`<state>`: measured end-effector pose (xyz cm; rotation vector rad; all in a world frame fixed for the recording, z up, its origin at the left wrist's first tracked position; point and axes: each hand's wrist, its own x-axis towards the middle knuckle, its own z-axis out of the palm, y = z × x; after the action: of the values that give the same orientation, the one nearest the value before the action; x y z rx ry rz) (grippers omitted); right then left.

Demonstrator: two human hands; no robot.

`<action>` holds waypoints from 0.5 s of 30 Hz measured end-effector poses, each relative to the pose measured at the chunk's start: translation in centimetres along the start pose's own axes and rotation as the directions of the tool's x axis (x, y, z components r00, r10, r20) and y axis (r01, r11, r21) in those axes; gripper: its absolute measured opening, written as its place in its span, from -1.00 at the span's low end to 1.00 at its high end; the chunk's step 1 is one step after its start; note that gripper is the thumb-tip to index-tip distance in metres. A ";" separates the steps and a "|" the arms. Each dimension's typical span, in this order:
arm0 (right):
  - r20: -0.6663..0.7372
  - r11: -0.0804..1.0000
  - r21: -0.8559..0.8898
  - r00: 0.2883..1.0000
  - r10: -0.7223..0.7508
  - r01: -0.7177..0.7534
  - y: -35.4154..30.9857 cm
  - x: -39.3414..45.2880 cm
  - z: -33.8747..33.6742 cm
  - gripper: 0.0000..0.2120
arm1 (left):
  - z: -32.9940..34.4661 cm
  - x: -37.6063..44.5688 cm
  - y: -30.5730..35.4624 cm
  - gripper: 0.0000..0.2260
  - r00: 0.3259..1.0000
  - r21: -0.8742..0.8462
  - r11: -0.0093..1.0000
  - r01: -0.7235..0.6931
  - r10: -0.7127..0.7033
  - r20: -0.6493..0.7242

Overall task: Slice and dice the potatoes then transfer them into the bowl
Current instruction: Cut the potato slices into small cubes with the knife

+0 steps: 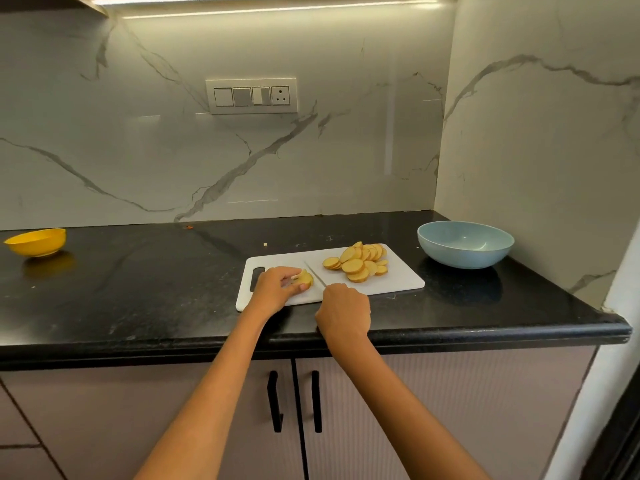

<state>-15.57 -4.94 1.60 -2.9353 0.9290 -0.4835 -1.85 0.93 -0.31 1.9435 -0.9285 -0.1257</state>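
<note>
Two hands work at a white cutting board (398, 284): left hand (277, 289) pinches the potato end piece (306, 278), just left of the knife (315, 273) gripped by right hand (343, 311) (blade pointing away, slices (358, 263) beyond-right).

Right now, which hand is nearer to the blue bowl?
The right hand. It grips the knife at the cutting board's near edge, left of the blue bowl. The left hand holds the potato piece farther left.
</note>
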 end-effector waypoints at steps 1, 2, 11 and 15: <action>-0.007 1.000 0.019 1.000 0.013 -0.012 0.1 -0.2 0.1 -0.79 | 0.0 0.0 0.0 -0.57 1.000 0.008 1.000 0.004 -0.004 0.003; -0.008 0.999 0.029 1.000 0.020 -0.020 0.2 -0.3 0.1 -0.79 | -0.1 0.0 0.0 -0.56 1.000 0.016 1.000 0.007 -0.007 0.010; 0.076 0.999 0.000 0.996 -0.036 0.036 0.4 0.6 -0.7 -0.76 | -0.6 1.1 0.2 -0.56 0.993 -0.008 0.998 0.062 -0.061 0.106; 0.039 1.000 0.015 0.999 -0.010 0.009 0.7 0.2 -0.3 -0.78 | -0.7 1.2 0.0 -0.56 0.993 0.001 0.998 0.055 -0.055 0.101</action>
<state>-15.86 -5.59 1.88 -2.9260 0.9033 -0.4299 -0.68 0.63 0.39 1.9764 -0.9400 -0.2590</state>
